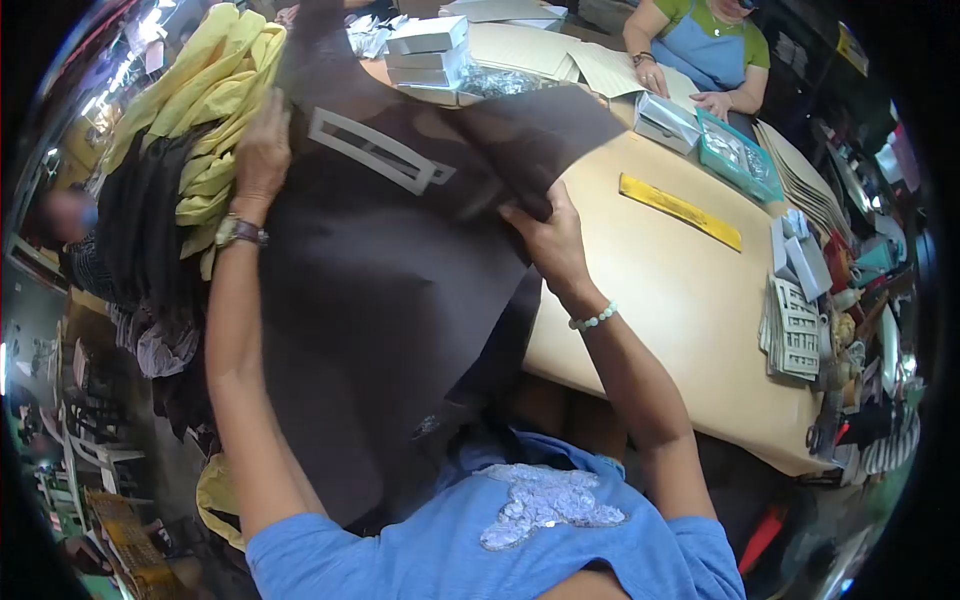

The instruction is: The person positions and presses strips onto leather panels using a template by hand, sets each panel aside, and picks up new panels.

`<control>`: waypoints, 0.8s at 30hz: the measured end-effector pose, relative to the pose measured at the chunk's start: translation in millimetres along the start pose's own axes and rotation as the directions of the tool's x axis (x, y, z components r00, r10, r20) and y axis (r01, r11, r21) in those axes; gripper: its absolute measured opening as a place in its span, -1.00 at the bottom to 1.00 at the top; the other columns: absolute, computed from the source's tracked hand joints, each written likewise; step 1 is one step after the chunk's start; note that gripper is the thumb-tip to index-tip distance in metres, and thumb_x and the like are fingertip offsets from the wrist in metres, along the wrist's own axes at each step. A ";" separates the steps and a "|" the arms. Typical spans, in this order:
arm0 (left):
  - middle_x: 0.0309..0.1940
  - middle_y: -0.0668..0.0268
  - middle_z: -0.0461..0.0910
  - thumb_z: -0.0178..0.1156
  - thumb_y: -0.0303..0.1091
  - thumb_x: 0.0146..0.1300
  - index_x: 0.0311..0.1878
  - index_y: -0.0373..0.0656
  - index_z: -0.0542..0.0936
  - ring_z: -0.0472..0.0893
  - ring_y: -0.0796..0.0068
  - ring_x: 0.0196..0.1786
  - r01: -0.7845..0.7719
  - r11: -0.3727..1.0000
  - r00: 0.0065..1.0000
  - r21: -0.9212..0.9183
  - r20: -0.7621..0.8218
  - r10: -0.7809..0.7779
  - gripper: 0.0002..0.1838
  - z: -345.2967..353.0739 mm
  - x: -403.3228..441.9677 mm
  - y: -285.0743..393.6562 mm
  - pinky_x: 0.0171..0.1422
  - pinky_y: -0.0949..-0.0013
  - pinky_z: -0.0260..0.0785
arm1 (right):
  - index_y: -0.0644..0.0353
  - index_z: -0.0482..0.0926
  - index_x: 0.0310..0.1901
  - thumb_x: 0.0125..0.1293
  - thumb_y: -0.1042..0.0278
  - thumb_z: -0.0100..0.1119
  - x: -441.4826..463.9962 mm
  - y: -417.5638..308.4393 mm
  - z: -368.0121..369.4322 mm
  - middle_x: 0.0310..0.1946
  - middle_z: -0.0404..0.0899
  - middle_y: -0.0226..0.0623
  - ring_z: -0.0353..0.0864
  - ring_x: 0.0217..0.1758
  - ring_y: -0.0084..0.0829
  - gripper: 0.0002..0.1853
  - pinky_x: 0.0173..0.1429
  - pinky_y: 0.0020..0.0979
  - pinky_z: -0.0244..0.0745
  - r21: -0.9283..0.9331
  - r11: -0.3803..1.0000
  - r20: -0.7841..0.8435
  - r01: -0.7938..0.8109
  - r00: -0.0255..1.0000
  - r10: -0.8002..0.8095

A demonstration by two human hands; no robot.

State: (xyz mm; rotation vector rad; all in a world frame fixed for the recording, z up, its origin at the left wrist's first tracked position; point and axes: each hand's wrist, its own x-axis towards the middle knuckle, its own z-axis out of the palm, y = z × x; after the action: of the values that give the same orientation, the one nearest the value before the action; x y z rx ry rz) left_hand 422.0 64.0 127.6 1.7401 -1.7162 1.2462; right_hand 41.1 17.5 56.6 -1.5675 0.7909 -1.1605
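A large sheet of dark brown fabric (370, 280) is raised in front of me and hangs down toward my lap. Gripping its right edge, my right hand (556, 235) has the thumb on the near side and the cloth bunched at the fingers. My left hand (264, 150) lies along the sheet's left edge with its fingers stretched upward, beside a bundle of yellow fabric pieces (215, 95). A pale stencil-like frame with a long cut-out (408, 181) shows against the upper part of the brown sheet; how it is held there I cannot tell.
On the tan-covered table (640, 300) lies a yellow ruler (680, 212). White boxes (428, 55), a teal basket (738, 160) and cut-out templates (795, 330) stand around its edges. Across the table sits a co-worker (705, 50) in a blue apron. Dark cloth (150, 215) hangs at left.
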 end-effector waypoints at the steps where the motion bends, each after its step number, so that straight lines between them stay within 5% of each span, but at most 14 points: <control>1: 0.20 -0.03 0.38 -0.12 -0.30 0.41 0.22 -0.33 0.38 0.36 0.05 0.25 0.015 0.999 0.999 -0.038 0.028 -0.014 -0.59 17.3 -5.4 6.0 0.31 0.21 0.22 | 0.36 0.20 0.25 0.16 0.49 0.24 1.4 11.1 0.3 -0.21 0.61 -0.16 0.56 -0.17 -0.46 -0.36 -0.03 -0.44 0.43 0.005 0.999 -0.019 -0.051 0.999 0.051; 2: 0.21 0.01 0.38 -0.10 -0.29 0.40 0.21 -0.32 0.39 0.35 0.05 0.27 0.154 0.985 0.975 -0.072 0.171 -0.140 -0.59 22.8 -10.7 20.7 0.34 0.19 0.19 | 0.36 0.17 0.27 0.17 0.48 0.23 2.0 20.2 0.9 -0.25 0.62 -0.17 0.56 -0.20 -0.47 -0.35 -0.05 -0.45 0.43 0.012 0.995 -0.037 -0.103 0.994 0.103; 4: 0.22 0.03 0.37 -0.09 -0.26 0.39 0.20 -0.32 0.39 0.35 0.07 0.25 0.100 0.992 0.986 -0.075 0.142 -0.088 -0.58 58.2 -27.8 22.9 0.33 0.18 0.18 | 0.37 0.12 0.30 0.18 0.49 0.21 4.0 34.1 -0.1 -0.41 0.63 -0.23 0.56 -0.35 -0.52 -0.32 -0.19 -0.50 0.44 -0.032 0.993 -0.085 -0.110 0.991 0.107; 11: 0.24 0.08 0.36 -0.08 -0.24 0.38 0.20 -0.31 0.39 0.35 0.05 0.25 0.110 0.993 0.946 -0.051 0.312 -0.089 -0.57 94.0 -36.3 26.9 0.32 0.19 0.20 | 0.38 0.12 0.30 0.17 0.56 0.11 29.8 50.8 -11.5 -0.50 0.58 -0.23 0.50 -0.48 -0.53 -0.35 -0.35 -0.49 0.41 -0.167 0.981 -0.140 -0.101 0.987 0.077; 15: 0.32 0.11 0.25 -0.09 -0.20 0.38 0.26 -0.18 0.35 0.22 0.03 0.34 0.113 0.993 0.920 0.012 0.377 -0.110 -0.55 101.4 -23.8 19.2 0.34 -0.05 0.10 | 0.39 0.17 0.26 0.20 0.49 0.09 48.6 46.1 -12.4 -0.50 0.57 -0.14 0.50 -0.52 -0.44 -0.41 -0.38 -0.42 0.40 -0.238 0.967 -0.175 -0.089 0.984 0.047; 17: 0.36 0.13 0.18 -0.09 -0.14 0.38 0.31 -0.08 0.32 0.12 0.02 0.40 0.044 0.982 0.897 0.183 0.426 -0.119 -0.52 100.8 -21.6 26.4 0.35 -0.22 0.01 | 0.38 0.21 0.24 0.21 0.36 0.15 53.8 46.6 -12.8 -0.39 0.60 0.05 0.61 -0.35 -0.25 -0.40 -0.23 -0.33 0.47 -0.325 0.932 -0.179 -0.159 0.978 0.104; 20: 0.41 0.17 0.08 -0.14 0.00 0.37 0.35 0.03 0.28 -0.01 0.05 0.46 0.164 0.963 0.863 0.213 0.442 -0.245 -0.47 110.0 -35.7 39.1 0.33 -0.40 -0.14 | 0.38 0.23 0.23 0.20 0.28 0.19 56.9 57.1 -13.8 -0.28 0.59 0.20 0.63 -0.18 -0.09 -0.38 -0.08 -0.26 0.48 -0.356 0.919 -0.212 -0.167 0.973 0.095; 24: 0.42 0.20 0.09 -0.30 0.14 0.37 0.37 0.04 0.25 0.01 0.03 0.46 0.536 0.844 0.587 0.003 0.717 -0.375 -0.39 119.9 -54.4 41.6 0.36 -0.40 -0.23 | 0.40 0.24 0.23 0.19 0.25 0.20 57.5 55.4 -13.6 -0.19 0.55 0.29 0.59 -0.04 0.01 -0.37 0.05 -0.23 0.46 -0.282 0.929 -0.214 -0.241 0.959 0.184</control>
State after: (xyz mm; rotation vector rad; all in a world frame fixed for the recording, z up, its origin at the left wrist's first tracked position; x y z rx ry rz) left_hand 428.3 -6.1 8.8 2.4838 -1.4666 0.1288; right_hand 50.0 -54.9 21.5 -1.5872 1.2836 -1.0692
